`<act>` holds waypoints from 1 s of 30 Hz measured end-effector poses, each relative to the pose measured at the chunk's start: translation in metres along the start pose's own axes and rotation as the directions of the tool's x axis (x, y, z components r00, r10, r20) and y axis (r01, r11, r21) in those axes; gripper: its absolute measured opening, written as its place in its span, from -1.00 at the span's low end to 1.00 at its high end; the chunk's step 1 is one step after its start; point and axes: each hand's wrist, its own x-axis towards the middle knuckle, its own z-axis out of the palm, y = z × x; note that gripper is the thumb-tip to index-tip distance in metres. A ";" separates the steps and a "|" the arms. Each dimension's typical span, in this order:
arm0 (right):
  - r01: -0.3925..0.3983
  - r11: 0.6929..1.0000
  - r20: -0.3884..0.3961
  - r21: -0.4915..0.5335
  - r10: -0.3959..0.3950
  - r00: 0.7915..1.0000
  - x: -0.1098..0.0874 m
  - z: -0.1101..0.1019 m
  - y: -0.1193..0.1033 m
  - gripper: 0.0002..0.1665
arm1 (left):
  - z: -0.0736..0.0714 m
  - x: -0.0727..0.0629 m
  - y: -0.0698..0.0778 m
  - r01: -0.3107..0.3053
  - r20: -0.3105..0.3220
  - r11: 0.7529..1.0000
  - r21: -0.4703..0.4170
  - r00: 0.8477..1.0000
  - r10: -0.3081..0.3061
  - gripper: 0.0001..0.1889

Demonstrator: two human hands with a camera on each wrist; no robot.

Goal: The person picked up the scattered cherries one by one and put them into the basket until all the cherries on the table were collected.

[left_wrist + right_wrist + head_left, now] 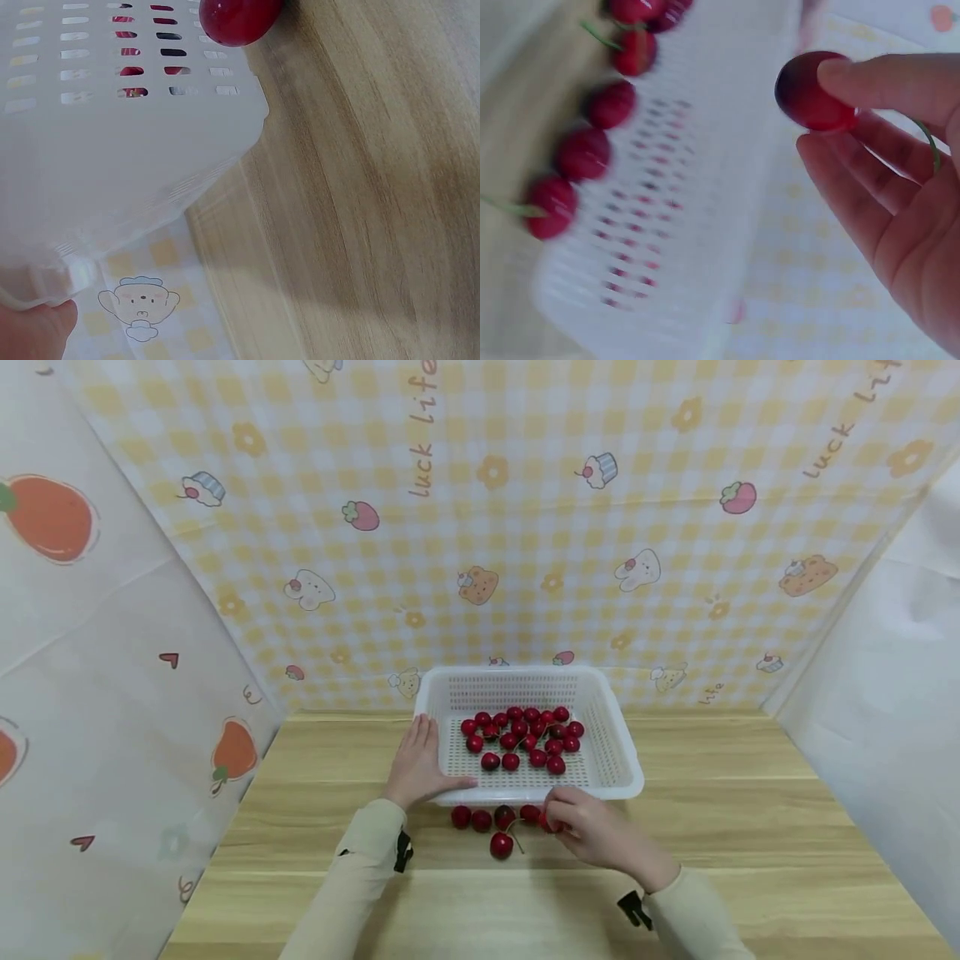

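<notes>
A white plastic basket (630, 760) with slotted walls holds several dark red cherries (520, 728). My left hand (420, 768) rests on its front left corner, fingers along the left rim and thumb stretched over the front rim. In the left wrist view only a fingertip (37, 330) shows at the rim. My right hand (596, 828) is just in front of the basket. It pinches a cherry (814, 91) between thumb and fingers, and a green stem (930, 142) shows by the palm. Several loose cherries (481, 820) lie in a row along the basket's front.
The wooden table (735, 827) extends to both sides of the basket. A yellow checked cloth (525, 543) with cartoon prints hangs behind it. Pale printed sheets (127, 677) stand at the left and right.
</notes>
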 end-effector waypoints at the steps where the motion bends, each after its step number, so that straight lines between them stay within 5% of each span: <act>1: 0.014 1.000 0.000 0.015 -0.014 1.000 0.004 -0.007 0.001 -0.62 | -0.001 0.000 0.000 0.001 0.002 1.000 -0.003 1.000 -0.001 0.32; 10: 0.141 0.989 0.071 -0.045 -0.137 0.988 0.059 -0.055 0.023 -0.68 | -0.006 -0.002 0.001 0.000 -0.006 1.000 -0.015 1.000 0.000 0.32; 16: -0.034 0.996 0.238 -0.078 0.052 0.970 0.099 -0.057 0.053 -0.72 | -0.006 -0.003 0.003 0.001 0.018 1.000 -0.011 1.000 -0.001 0.32; 23: -0.299 0.946 0.464 -0.128 0.324 0.825 0.130 -0.027 0.098 -0.76 | -0.004 -0.004 0.003 0.021 0.027 1.000 -0.020 0.999 -0.021 0.31; 30: -0.469 0.870 0.528 -0.148 0.471 0.706 0.139 0.004 0.132 -0.73 | -0.004 -0.003 0.002 0.014 0.009 1.000 -0.024 1.000 -0.014 0.32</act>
